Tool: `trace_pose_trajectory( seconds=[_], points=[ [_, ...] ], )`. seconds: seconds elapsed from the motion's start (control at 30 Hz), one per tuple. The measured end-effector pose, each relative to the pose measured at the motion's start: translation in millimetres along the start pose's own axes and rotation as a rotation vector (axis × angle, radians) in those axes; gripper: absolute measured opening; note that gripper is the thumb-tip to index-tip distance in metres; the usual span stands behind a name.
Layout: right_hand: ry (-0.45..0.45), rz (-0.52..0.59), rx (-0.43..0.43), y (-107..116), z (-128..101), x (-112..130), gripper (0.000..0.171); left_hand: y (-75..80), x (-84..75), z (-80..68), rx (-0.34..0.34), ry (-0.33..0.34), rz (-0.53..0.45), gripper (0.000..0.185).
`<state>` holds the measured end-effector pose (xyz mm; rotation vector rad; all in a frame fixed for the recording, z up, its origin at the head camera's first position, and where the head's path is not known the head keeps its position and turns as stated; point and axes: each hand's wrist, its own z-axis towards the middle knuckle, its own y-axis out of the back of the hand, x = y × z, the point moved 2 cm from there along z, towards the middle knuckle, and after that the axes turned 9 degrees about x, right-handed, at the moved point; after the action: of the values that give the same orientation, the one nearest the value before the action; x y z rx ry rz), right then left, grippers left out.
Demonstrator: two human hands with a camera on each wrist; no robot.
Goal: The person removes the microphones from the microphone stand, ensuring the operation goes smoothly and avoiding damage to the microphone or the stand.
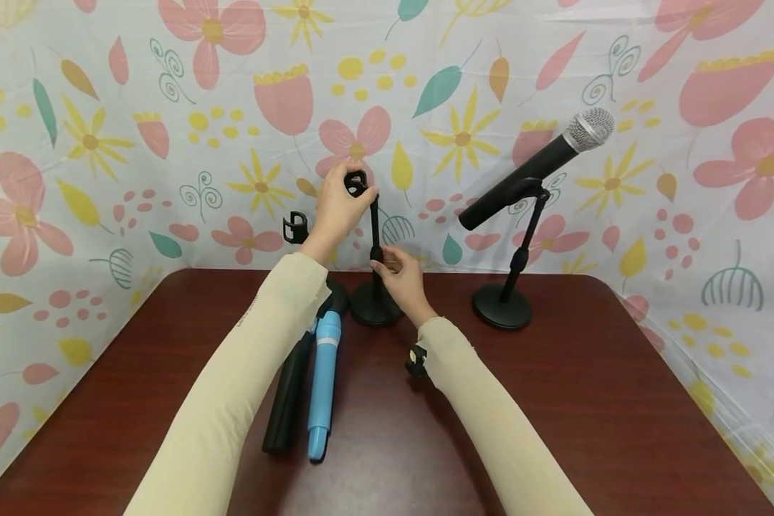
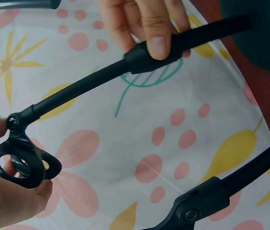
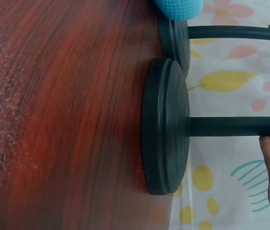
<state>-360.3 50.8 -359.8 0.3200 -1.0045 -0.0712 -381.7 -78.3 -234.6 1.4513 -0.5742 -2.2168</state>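
The head view looks forward and down over the table. The 2 wrist views sit close (both turned sideways); all 3 share the middle stand, its pole and base.

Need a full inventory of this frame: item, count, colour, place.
Mic stands: 3, black. Middle stand held by both hands; right stand carries a mic; left stand mostly hidden behind the left arm.
Mounted microphone: 1, black with silver grille, tilted in right stand's clip.
Black microphone: 1, lying on table.
Blue microphone: 1, lying beside the black one.
Table: 1, dark red wood.
Floral backdrop: 1, white, behind.
Left hand: holds middle stand's clip.
Right hand: pinches its pole.
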Motion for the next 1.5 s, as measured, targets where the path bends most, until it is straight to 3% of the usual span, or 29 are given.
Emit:
trace_pose_trajectory(
  seconds=[0.27,0.73,1.33,1.5],
  points=[
    [0.002,0.021,-0.011,2,-1,-3,0.033,-2.9,-4.0,0.3,0.02,0.05,-0.008,0.046],
    [-0.017,0.066,0.005,0,-5,-6,0.035,-8.0,-0.7,-7.0,0.046,0.058,-0.035,0.046],
    [-0.033,0.064,-0.005,0,-2,-7,0.034,-9.1,2.1,-7.4,0.007,0.005,-0.028,0.042],
    [-0.06,0.057,-0.017,-4,6,-27,0.034,-7.3,0.8,-7.2,0.01,0.016,-0.024,0.042]
  ],
)
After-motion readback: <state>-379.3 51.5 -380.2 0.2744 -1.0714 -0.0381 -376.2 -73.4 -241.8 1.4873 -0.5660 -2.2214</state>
